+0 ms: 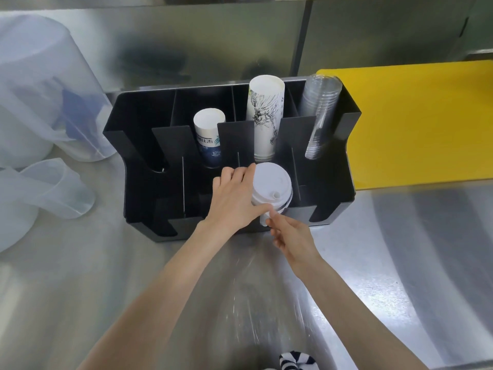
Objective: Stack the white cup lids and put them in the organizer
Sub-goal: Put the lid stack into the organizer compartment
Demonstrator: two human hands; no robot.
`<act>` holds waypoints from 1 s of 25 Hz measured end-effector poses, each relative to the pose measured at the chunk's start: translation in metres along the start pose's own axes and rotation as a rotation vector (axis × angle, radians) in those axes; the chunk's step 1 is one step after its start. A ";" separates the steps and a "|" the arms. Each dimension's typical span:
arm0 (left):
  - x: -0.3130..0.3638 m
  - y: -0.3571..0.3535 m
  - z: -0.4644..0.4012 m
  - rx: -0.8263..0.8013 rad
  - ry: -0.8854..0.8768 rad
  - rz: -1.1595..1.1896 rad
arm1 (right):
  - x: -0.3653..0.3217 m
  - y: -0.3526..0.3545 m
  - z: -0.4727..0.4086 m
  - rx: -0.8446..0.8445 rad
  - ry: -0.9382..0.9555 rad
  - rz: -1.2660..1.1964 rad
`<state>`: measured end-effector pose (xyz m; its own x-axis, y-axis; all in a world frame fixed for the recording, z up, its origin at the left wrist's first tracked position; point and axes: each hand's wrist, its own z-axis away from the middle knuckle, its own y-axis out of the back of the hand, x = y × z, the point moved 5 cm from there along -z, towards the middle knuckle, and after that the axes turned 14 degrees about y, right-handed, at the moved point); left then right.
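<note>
Steel counter: both hands, left and right, clasp lid stack in organizer

Single head view, looking steeply down, close over steel counter, organizer ahead

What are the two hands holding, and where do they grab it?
The left hand grips the stack of white cup lids around its left side. The right hand pinches the stack's bottom edge, over the black organizer.

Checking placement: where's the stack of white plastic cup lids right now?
Head view, centre: white lid stack sits in the black organizer's front row, below the tall printed paper cups, held by left hand.
</note>
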<state>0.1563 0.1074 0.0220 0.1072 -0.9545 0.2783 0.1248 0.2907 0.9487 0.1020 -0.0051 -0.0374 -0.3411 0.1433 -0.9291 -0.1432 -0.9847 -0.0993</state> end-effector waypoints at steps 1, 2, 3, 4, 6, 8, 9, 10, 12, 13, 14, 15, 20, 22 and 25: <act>0.002 -0.002 -0.003 -0.005 -0.012 -0.097 | 0.003 0.000 -0.001 0.005 -0.002 0.012; 0.004 -0.003 -0.006 -0.021 -0.023 -0.176 | 0.005 0.001 -0.001 0.010 0.003 0.031; 0.005 -0.004 -0.010 -0.048 -0.026 -0.228 | 0.007 0.001 -0.002 0.015 0.012 0.053; 0.006 -0.004 -0.013 -0.077 -0.023 -0.260 | 0.008 0.001 -0.002 0.019 0.020 0.073; 0.008 -0.008 -0.018 -0.137 -0.006 -0.303 | 0.008 0.002 -0.004 0.021 0.022 0.101; 0.008 -0.014 -0.018 -0.181 0.013 -0.337 | 0.009 0.002 -0.005 0.011 0.007 0.122; 0.008 -0.017 -0.017 -0.192 0.021 -0.353 | 0.010 0.003 -0.005 0.005 -0.009 0.133; 0.008 -0.020 -0.015 -0.193 0.024 -0.367 | 0.012 0.003 -0.006 -0.002 -0.028 0.140; 0.008 -0.022 -0.014 -0.180 0.022 -0.378 | 0.015 0.004 -0.007 -0.012 -0.058 0.144; 0.008 -0.022 -0.014 -0.174 0.021 -0.377 | 0.016 0.004 -0.008 -0.015 -0.066 0.144; 0.008 -0.022 -0.014 -0.169 0.022 -0.371 | 0.016 0.005 -0.009 -0.019 -0.071 0.148; 0.007 -0.022 -0.013 -0.167 0.023 -0.364 | 0.016 0.005 -0.009 -0.025 -0.070 0.153; 0.007 -0.021 -0.010 -0.164 0.039 -0.309 | 0.014 0.006 -0.010 -0.100 -0.057 0.204; 0.006 -0.019 -0.008 -0.164 0.033 -0.286 | 0.013 0.006 -0.010 -0.148 -0.029 0.248; 0.003 -0.016 0.001 -0.176 0.011 -0.241 | 0.009 0.007 -0.010 -0.207 0.007 0.307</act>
<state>0.1540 0.0995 0.0077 0.0640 -0.9969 0.0457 0.3173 0.0638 0.9462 0.1073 -0.0113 -0.0502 -0.3322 -0.1617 -0.9292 0.1563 -0.9810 0.1148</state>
